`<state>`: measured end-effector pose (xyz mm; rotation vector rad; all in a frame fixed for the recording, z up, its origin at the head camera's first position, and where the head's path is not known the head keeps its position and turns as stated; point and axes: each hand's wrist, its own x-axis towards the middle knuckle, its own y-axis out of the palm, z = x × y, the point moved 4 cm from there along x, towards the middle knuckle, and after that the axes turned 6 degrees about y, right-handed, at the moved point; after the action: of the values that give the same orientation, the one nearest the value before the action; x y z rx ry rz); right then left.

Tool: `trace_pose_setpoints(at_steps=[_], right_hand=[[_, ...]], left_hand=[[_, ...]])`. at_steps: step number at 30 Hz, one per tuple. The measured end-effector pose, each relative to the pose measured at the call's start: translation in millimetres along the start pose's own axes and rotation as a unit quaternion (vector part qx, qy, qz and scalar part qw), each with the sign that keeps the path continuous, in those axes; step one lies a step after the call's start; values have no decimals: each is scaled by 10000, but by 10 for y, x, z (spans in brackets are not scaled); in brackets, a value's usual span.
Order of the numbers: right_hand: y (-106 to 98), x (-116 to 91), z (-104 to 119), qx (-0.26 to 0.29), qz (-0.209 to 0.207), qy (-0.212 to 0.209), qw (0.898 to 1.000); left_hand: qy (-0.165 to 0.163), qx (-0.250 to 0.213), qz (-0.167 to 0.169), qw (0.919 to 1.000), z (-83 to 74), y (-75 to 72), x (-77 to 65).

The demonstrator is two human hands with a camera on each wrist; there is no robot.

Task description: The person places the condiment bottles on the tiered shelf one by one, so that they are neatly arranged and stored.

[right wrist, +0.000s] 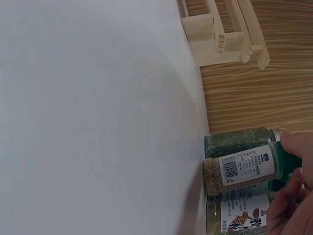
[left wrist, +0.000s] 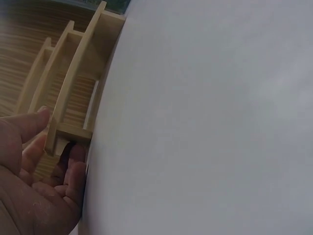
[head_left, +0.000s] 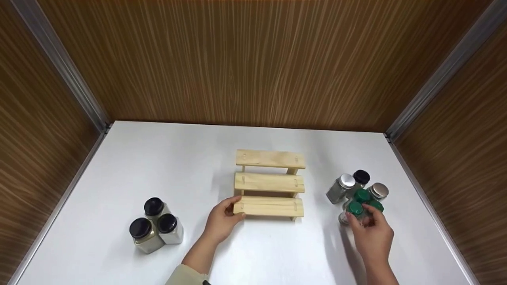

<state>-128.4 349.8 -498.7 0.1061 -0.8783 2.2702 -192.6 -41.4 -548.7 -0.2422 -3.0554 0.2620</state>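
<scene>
The left hand (head_left: pixel 220 222) pinches a pale wooden 3-tier rack (head_left: pixel 269 183), the right hand (head_left: pixel 373 236) a green-capped, clear round jar (right wrist: pixel 244 168) by its top.

From the head we look forward and down, from well above, across the white worktop (head_left: pixel 190 166) to the wood-grain back wall (head_left: pixel 253 59). From the left wrist we look low along the worktop, tipped sideways, close to one end of the stepped wooden rack (head_left: pixel 269 183). From the right wrist our view is also low and tipped, close to the cluster of jars (right wrist: pixel 244 166), with the rack farther off. All three views share the rack; head and right wrist share the jars.
</scene>
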Motion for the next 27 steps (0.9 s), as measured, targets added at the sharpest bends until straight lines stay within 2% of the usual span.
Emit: trace_pose_setpoints(at_steps=[4, 7, 12, 17, 22, 27], right_hand=[[-8, -34, 41, 194, -192, -369, 9989], [-3, -54, 65, 375, -125, -455, 9982], [29, -66, 102, 799, 260, -174, 9963], [33, -29, 193, 1336, 486, 56, 9898], [50, 70, 445, 1901, 686, -122, 9793], [151, 189, 806, 2410, 1109, -353, 9635]], left_hand=[[-133, -13, -10, 9999, -1, 2, -8], [-157, -43, -44, 9999, -4, 0, -10], [-136, -31, -132, 9998, 9, -2, -3], [-164, -39, -223, 9996, 17, 4, 12], [-122, -122, -328, 9993, 9, -2, 21], [-90, -53, -326, 9994, 8, -2, 24]])
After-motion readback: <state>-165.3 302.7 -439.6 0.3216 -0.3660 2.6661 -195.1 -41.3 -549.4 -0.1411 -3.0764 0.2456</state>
